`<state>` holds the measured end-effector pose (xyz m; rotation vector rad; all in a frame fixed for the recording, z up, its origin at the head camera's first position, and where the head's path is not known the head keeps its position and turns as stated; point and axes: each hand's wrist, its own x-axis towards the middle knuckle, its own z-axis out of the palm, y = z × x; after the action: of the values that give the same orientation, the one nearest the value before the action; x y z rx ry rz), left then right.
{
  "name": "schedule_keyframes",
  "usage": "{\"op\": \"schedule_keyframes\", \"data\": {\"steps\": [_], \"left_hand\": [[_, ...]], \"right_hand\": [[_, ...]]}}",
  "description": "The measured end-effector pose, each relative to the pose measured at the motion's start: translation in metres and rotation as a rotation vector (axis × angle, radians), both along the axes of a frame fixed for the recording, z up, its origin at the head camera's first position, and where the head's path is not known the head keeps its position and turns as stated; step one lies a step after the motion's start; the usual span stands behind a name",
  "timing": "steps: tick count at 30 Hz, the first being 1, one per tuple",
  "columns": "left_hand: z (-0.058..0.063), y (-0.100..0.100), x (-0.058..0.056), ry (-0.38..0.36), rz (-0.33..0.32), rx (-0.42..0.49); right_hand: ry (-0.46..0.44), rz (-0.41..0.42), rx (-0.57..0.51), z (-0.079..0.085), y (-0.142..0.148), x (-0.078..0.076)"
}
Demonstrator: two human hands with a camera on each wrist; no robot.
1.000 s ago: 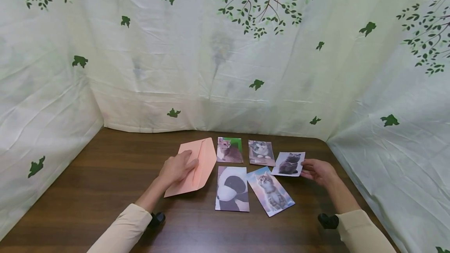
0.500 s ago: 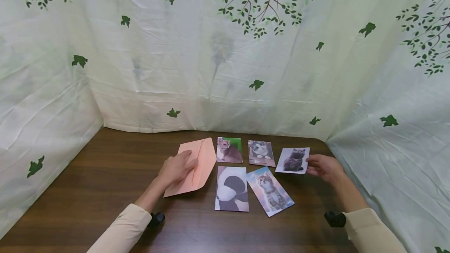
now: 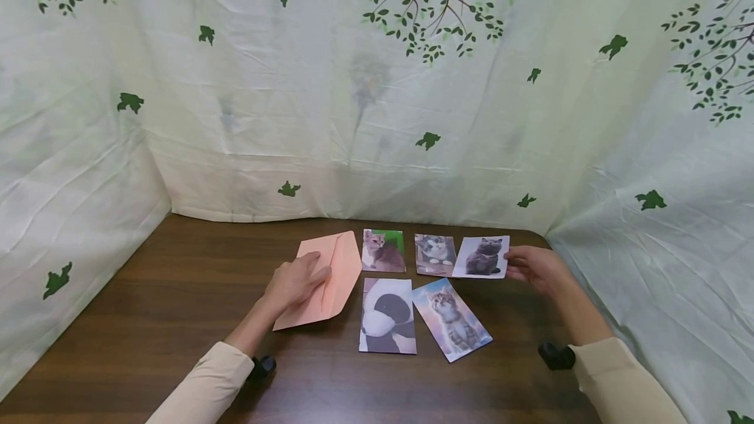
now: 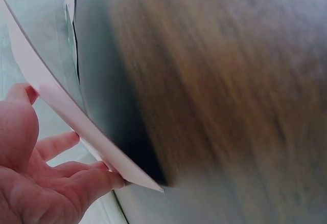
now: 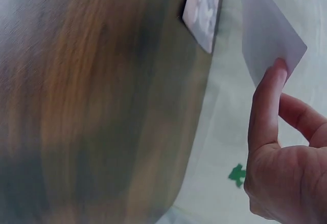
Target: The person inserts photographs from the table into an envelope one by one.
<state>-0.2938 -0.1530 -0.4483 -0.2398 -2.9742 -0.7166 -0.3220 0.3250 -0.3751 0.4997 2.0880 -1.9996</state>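
Note:
My left hand [image 3: 297, 286] rests on a peach-pink envelope [image 3: 347, 267] at the middle left, its thumb and index finger spread over the flap side. From the left wrist, the fingertips meet the upper face of the envelope [image 4: 76, 116], over a dark shadow. At the right, my right hand [image 3: 538, 270] pinches the edge of a photo card of a dark grey cat [image 3: 484, 257]. In the right wrist view, the plain back of that card [image 5: 268, 35] faces the camera, a finger against it. The card overlaps the right edge of a grey-and-white kitten photo [image 3: 434, 255].
A ginger cat photo on green [image 3: 384, 251] lies at the back. In front are a black-and-white picture card [image 3: 387, 319] and a slanted tabby kitten card [image 3: 453, 320]. The brown wooden table [image 3: 147, 332] ends at a leaf-printed cloth [image 3: 330, 116].
My right hand has moved the grey cat card first right and back, then left and further back beside the kitten photo. The left hand and envelope have stayed put.

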Motion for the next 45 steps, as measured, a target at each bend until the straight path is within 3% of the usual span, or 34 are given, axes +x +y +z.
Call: {"op": "schedule_keyframes", "data": {"steps": [8, 12, 27, 45], "left_hand": [[-0.002, 0.0, 0.0, 0.029, -0.007, -0.013], [-0.007, -0.001, -0.002, 0.044, -0.012, -0.025], [0.002, -0.001, 0.002, 0.029, -0.022, -0.008], [0.0, -0.002, 0.0, 0.004, -0.014, 0.0]], "right_hand": [[0.054, 0.071, -0.026, 0.008, -0.02, -0.007], [0.059, 0.067, -0.025, 0.009, -0.029, -0.01], [0.064, 0.159, -0.009, 0.025, -0.072, -0.02], [0.037, 0.202, 0.014, 0.021, -0.133, -0.034]]}}
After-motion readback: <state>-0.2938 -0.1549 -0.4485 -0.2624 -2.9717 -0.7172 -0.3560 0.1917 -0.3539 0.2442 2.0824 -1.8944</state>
